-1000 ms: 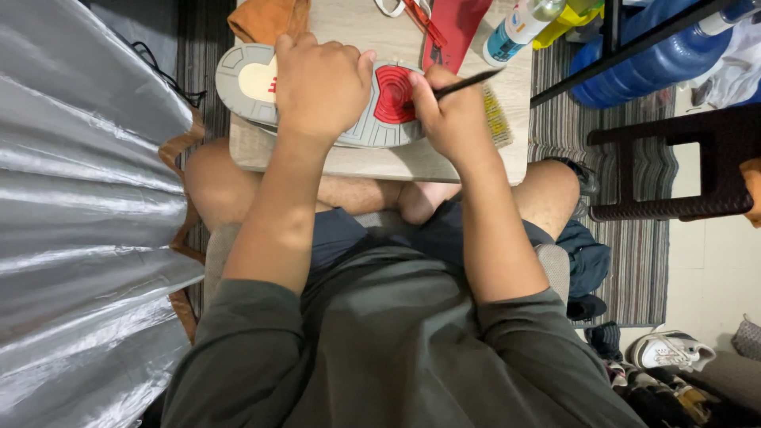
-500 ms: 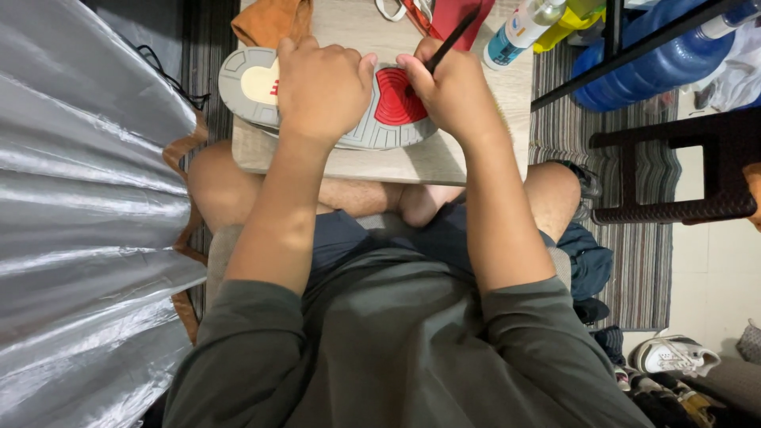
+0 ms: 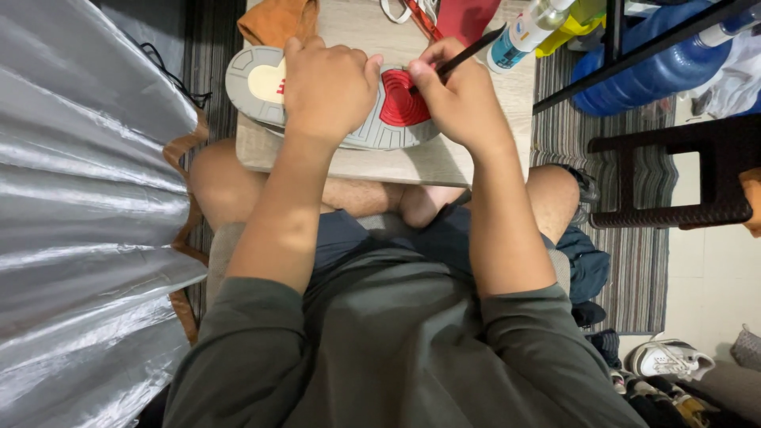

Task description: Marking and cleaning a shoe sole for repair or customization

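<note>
A shoe lies sole-up (image 3: 261, 83) across a small wooden table (image 3: 412, 162), its sole grey with a cream heel patch and a red forefoot patch (image 3: 396, 107). My left hand (image 3: 329, 87) presses down on the middle of the sole and covers it. My right hand (image 3: 456, 99) holds a thin black tool (image 3: 472, 51) like a pen, its tip down at the red patch. The tool's point is hidden behind my fingers.
An orange cloth (image 3: 277, 20), scissors (image 3: 400, 9) and a red object (image 3: 468, 16) lie at the table's far side. A white bottle (image 3: 527, 32), blue water jug (image 3: 642, 67), dark stool (image 3: 682, 178) and sneakers (image 3: 670, 361) stand right. Silver sheeting (image 3: 79, 198) fills the left.
My right hand has shifted slightly along the red patch and the black tool has tilted; my left hand stays pressed on the sole.
</note>
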